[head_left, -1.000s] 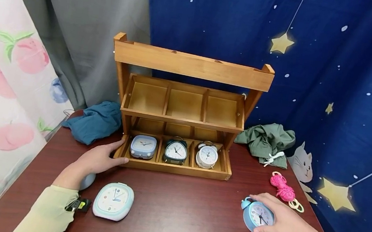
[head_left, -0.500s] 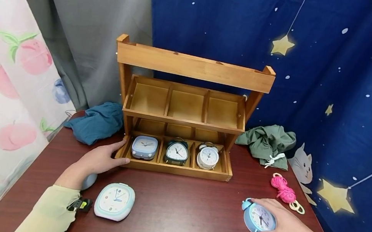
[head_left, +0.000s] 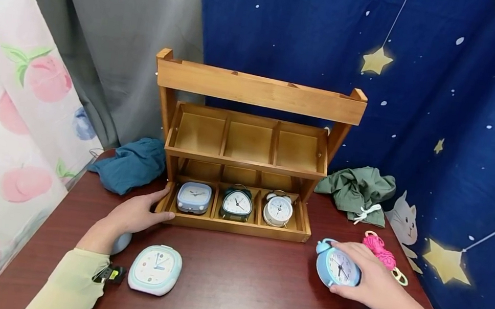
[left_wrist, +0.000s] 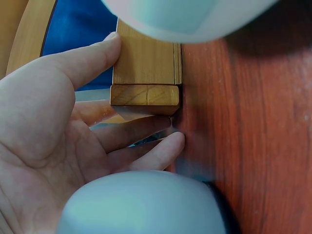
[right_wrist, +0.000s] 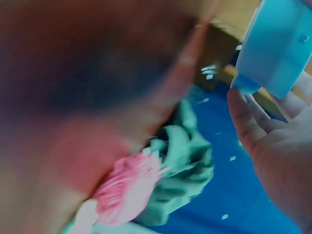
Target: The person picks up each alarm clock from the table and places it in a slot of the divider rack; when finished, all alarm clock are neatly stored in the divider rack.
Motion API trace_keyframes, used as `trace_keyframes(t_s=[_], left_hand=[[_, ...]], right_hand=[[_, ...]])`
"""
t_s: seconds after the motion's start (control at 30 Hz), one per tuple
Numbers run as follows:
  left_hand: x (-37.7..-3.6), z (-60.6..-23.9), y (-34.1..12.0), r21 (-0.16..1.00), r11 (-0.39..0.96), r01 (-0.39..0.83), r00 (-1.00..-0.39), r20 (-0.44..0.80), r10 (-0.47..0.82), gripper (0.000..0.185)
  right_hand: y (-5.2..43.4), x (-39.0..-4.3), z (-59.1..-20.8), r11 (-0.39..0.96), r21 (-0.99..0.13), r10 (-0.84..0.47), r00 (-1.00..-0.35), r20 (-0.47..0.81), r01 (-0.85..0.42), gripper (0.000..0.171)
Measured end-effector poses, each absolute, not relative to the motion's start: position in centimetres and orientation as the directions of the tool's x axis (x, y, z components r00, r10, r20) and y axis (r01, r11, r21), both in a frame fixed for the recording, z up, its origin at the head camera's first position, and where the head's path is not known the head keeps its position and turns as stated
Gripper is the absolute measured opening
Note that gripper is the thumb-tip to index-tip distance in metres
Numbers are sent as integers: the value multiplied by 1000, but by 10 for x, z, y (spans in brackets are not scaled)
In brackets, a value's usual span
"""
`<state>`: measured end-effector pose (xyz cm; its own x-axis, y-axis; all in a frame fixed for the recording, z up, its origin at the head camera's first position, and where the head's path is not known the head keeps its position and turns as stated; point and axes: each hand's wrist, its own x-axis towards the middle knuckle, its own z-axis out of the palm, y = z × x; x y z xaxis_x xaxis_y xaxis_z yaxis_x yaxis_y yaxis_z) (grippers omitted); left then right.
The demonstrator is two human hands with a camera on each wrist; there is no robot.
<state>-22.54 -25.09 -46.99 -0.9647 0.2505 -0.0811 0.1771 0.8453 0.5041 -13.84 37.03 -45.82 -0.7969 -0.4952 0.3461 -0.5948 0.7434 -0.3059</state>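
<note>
At lower right of the head view, the right hand (head_left: 375,286) is gripping the blue alarm clock (head_left: 337,265) around its rim. It is probably light, rigid and smooth; avoid the bells. The left hand (head_left: 135,215), fingers straight, is bracing the wooden rack (head_left: 255,91).

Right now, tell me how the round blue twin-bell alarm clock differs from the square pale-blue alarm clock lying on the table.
The round blue twin-bell alarm clock is gripped by the right hand; the square pale-blue alarm clock lies untouched, face up, near the left sleeve. The round one has bells on top; the square one shows none. The square one looks larger. Both have white dials.
</note>
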Motion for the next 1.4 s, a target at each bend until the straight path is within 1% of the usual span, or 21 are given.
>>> trace_keyframes(t_s=[0.17, 0.37, 0.6, 0.87, 1.03, 1.23, 1.4], left_hand=[[-224, -472, -253, 497, 851, 168, -966, -87, 242, 100], [-225, -472, -252, 498, 852, 164, -966, -92, 240, 101], [-224, -471, -253, 489, 857, 161, -967, -94, 235, 100], [-225, -472, -252, 498, 852, 164, -968, -84, 236, 100], [-226, -473, -250, 497, 851, 172, -966, -82, 243, 101], [-225, -472, -251, 495, 852, 172, -968, -74, 239, 100], [-226, -471, -250, 492, 854, 169, -968, -81, 238, 100]], right_hand=[[339, -155, -442, 724, -293, -511, -771, 381, -624, 95], [297, -170, -425, 673, -290, -534, -718, 446, -680, 100], [246, -186, -393, 635, -301, -529, -685, 501, -711, 101], [189, -206, -353, 623, -247, -507, -624, 595, -742, 101], [157, -223, -334, 636, -222, -501, -614, 609, -739, 100], [115, -246, -321, 642, -190, -511, -600, 616, -743, 97], [87, -264, -317, 656, -145, -507, -575, 642, -740, 98]])
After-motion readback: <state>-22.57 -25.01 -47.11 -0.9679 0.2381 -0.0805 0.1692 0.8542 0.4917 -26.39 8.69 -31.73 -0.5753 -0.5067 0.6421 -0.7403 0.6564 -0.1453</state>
